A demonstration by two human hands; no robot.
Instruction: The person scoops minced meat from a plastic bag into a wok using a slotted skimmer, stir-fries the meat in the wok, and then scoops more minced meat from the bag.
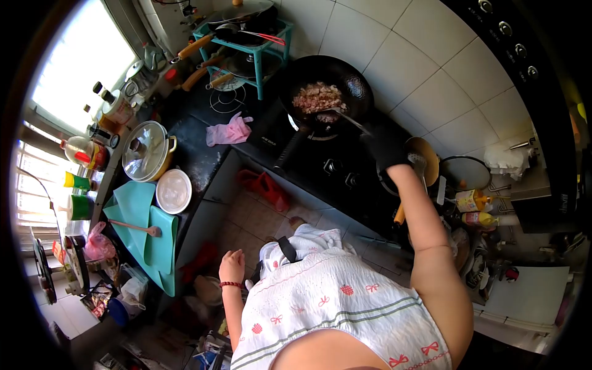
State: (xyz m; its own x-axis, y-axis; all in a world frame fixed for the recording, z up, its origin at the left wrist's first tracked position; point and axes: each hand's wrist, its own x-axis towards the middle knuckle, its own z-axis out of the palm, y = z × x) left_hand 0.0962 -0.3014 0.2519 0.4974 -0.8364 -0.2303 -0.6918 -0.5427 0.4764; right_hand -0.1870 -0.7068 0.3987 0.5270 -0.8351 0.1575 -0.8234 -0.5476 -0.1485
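We are gripping a spatula [354,121] amid chopped meat [316,97] in the wok [353,77] with our gloved right hand [383,145], our left hand [232,267] hanging loose; a teal rack [259,77] is standing alongside.

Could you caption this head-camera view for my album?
A black-gloved right hand holds a metal utensil at the chopped food inside a dark wok.

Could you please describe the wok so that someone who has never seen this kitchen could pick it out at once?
Find the black stove along the tiled wall. On it, beside the teal rack, sits the wok, with a metal spatula in the gloved right hand reaching in. Unlike the wooden-handled cookware on that rack, it has a black handle and holds chopped meat.
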